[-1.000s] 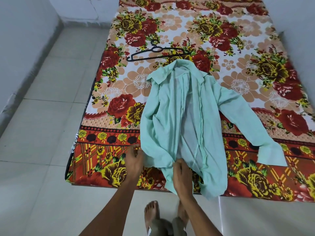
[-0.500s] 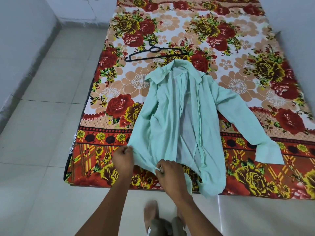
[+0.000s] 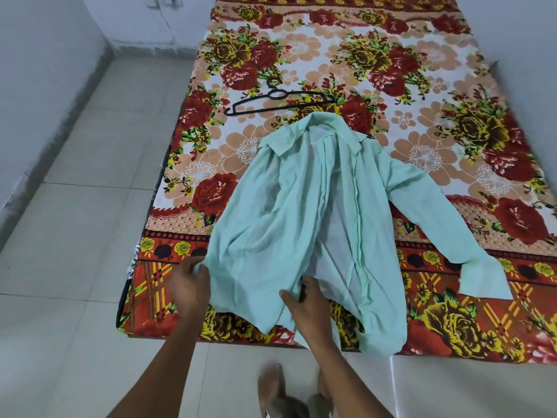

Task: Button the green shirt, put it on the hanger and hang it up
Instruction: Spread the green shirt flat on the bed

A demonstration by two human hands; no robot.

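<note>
On the floral bedsheet (image 3: 346, 40), below the black hanger (image 3: 277, 99), your left hand (image 3: 191, 289) and right hand (image 3: 304, 303) pinch the green shirt (image 3: 301, 221) hem; pull both fronts flat before buttoning

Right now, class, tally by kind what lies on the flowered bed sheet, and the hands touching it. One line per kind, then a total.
Shirts: 1, the green shirt
Hangers: 1, the black hanger
Hands: 2, the left hand and right hand, both gripping the shirt's lower edge
Total: 4
</note>
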